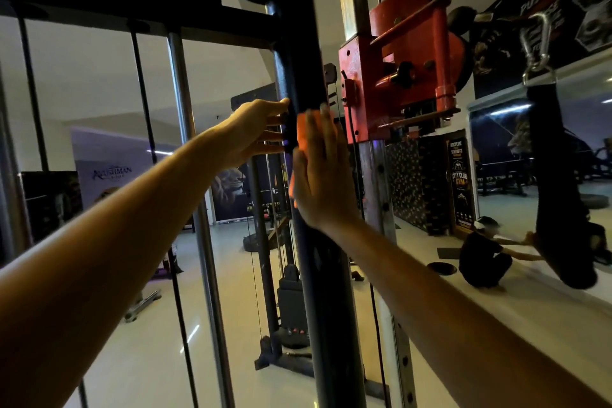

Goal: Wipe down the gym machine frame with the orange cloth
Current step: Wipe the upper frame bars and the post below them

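Gym machine frame, black upright post (299, 53) – 1 pc, runs top to bottom, centre of view.
Orange cloth (302, 132) – 1 pc, pressed flat against the post at mid-height, under the right palm; only its left edge and a bit at the bottom show.
Right hand (323, 172) – 1, open and flat, fingers straight and together, pointing up; pins the cloth to the post rather than gripping it.
Left hand (256, 132) – 1, fingers loosely spread, tips touching the post's left side just beside the cloth; holds nothing.
Red pulley carriage (397, 66) – 1 pc, on the perforated steel column (377, 195) just right of the post.
Carabiner (536, 43) – 1, upper right, w/ a black strap (559, 192) hanging below.
Chrome guide rod (195, 195) – 1, left of post; thin dark cables beside it, 2 counted.
Person (483, 255) in black – 1, crouched on the floor, right bkgd.
Wall posters: count unclear.
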